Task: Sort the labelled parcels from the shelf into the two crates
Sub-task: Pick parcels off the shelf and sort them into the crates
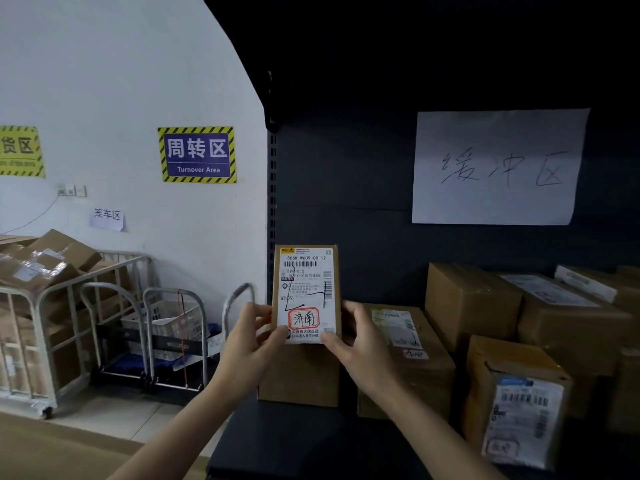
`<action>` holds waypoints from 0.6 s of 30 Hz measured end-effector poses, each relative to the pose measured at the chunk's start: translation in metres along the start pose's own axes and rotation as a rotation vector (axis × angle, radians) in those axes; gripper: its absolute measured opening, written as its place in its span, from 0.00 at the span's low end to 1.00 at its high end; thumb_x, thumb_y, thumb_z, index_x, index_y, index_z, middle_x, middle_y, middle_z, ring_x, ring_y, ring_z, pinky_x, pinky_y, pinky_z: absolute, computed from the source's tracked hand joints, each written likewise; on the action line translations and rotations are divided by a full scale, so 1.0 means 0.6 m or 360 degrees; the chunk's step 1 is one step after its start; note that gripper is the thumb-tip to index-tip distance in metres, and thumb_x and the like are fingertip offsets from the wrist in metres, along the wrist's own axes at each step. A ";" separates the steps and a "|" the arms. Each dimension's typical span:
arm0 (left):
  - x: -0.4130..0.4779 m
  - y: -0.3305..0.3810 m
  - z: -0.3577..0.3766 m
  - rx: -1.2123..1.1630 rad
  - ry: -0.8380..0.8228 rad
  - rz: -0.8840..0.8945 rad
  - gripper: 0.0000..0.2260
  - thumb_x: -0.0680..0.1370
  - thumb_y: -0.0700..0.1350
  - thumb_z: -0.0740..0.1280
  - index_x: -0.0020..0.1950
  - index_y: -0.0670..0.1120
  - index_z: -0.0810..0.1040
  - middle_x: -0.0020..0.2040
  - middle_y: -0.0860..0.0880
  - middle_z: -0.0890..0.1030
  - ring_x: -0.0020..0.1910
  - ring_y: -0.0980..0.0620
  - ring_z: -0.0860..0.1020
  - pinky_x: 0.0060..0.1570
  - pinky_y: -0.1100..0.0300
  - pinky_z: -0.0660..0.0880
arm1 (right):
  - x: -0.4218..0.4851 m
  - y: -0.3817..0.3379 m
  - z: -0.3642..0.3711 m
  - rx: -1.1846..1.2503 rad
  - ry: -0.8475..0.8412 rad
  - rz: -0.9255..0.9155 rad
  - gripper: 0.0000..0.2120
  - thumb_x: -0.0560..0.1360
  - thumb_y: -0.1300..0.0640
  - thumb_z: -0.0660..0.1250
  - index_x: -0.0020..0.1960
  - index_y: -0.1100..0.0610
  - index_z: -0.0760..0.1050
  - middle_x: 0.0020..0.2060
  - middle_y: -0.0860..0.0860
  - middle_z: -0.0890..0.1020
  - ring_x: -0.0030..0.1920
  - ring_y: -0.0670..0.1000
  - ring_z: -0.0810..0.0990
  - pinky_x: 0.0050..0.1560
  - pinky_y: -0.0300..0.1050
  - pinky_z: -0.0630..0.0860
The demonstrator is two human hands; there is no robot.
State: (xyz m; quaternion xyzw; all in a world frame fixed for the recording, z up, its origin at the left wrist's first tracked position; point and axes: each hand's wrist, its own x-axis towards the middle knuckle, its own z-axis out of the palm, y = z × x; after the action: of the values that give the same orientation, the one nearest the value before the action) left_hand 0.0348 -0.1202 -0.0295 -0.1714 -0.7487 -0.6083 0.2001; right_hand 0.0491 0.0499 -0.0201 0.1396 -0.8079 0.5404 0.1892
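Observation:
A small flat cardboard parcel [306, 282] with a white shipping label and a red hand-drawn box around black characters is held upright in front of the dark shelf [346, 202]. My left hand [251, 337] grips its lower left edge, thumb on the label. My right hand [356, 336] grips its lower right edge the same way. Behind and below it a plain brown box [299, 375] stands on the shelf board. Several more labelled cardboard parcels sit on the shelf to the right, among them a flat one [405, 344] and an upright one [516, 400].
A white handwritten paper sign [498, 168] hangs on the shelf's back panel. At left, a metal cage trolley [52, 327] holds piled boxes, with folded platform carts [166, 337] and a white basket beside it. A blue "Turnover Area" sign [197, 154] hangs on the wall.

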 end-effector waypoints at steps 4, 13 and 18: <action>-0.002 0.000 -0.002 -0.0031 -0.0004 0.0012 0.06 0.76 0.37 0.65 0.46 0.46 0.69 0.46 0.56 0.82 0.47 0.68 0.80 0.43 0.64 0.79 | -0.004 -0.002 0.001 0.0010 0.0014 -0.0008 0.20 0.75 0.59 0.68 0.64 0.50 0.66 0.56 0.42 0.76 0.52 0.35 0.74 0.47 0.23 0.73; -0.010 -0.004 -0.005 -0.0041 -0.0032 0.0036 0.07 0.76 0.38 0.66 0.49 0.45 0.69 0.46 0.58 0.83 0.49 0.67 0.79 0.45 0.66 0.79 | -0.017 -0.001 0.003 -0.0018 0.0040 -0.0007 0.21 0.75 0.56 0.68 0.65 0.50 0.65 0.59 0.42 0.76 0.58 0.39 0.74 0.54 0.31 0.73; -0.031 0.005 0.003 -0.0099 -0.0015 0.0067 0.07 0.76 0.36 0.65 0.47 0.44 0.68 0.47 0.62 0.83 0.49 0.63 0.80 0.46 0.65 0.79 | -0.033 -0.002 -0.009 -0.0032 0.0022 -0.0040 0.22 0.75 0.56 0.67 0.67 0.51 0.64 0.58 0.41 0.75 0.59 0.39 0.74 0.54 0.29 0.72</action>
State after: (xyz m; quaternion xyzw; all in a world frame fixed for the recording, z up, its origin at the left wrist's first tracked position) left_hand 0.0518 -0.1184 -0.0368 -0.1963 -0.7265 -0.6262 0.2040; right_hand 0.0681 0.0547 -0.0261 0.1443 -0.8101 0.5308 0.2030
